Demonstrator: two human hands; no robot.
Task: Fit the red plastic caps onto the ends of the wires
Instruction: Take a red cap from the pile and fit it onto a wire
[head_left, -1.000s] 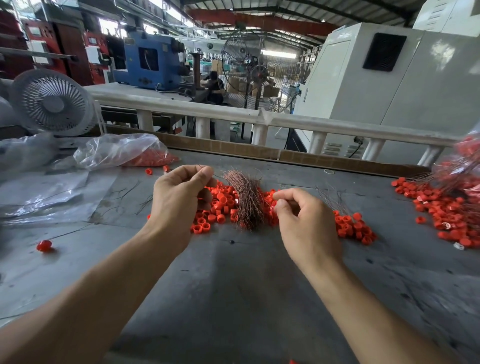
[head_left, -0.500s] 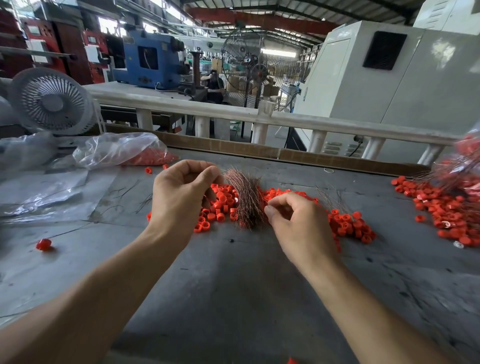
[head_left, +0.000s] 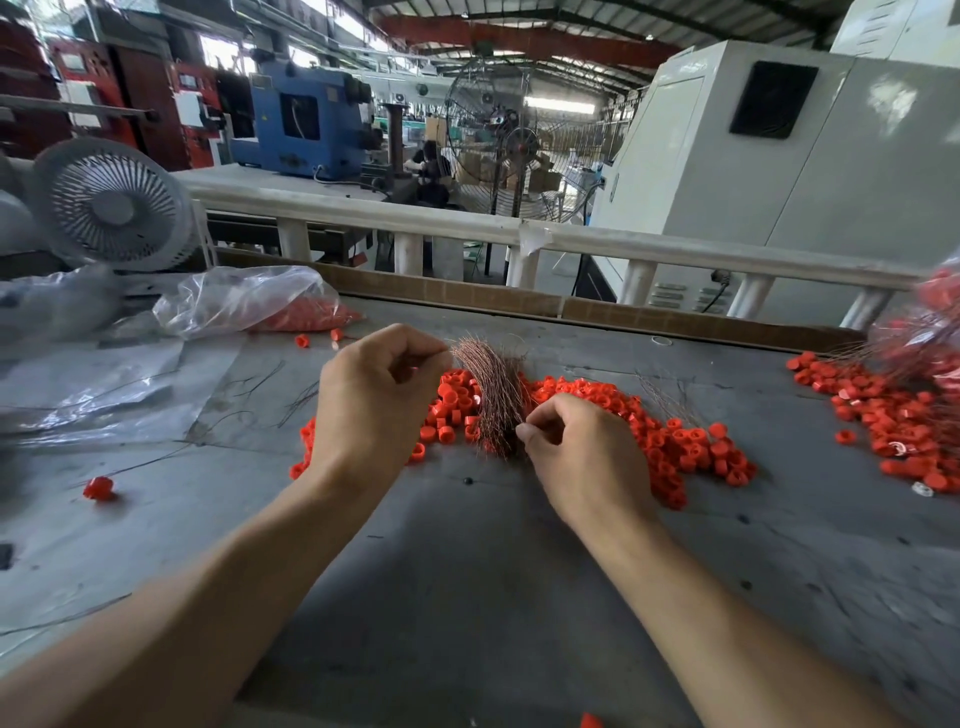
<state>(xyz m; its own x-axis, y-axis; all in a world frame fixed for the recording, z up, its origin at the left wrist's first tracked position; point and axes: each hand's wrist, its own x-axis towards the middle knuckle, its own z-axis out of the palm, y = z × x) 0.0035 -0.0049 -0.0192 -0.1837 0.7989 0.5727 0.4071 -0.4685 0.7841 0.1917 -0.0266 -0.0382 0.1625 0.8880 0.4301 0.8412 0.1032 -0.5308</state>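
Head view shows us, far left on the grey surface, a stray red cap lying well apart from the rest, and a clear bag holding more caps; anything we knock that way is out of easy reach. Our left hand has its fingers curled with thumb and forefinger pressed together, but we cannot tell whether a wire or cap sits in that pinch, so a thin piece could slip out unnoticed. Just to its right the bundle of copper wires lies across the main heap of red caps. Our right hand pinches at the bundle's near end; we judge that pulling one strand may drag its neighbours along and scatter caps. Far right, a second heap of caps lies tangled with more wires, where capped and bare ends could get mixed.
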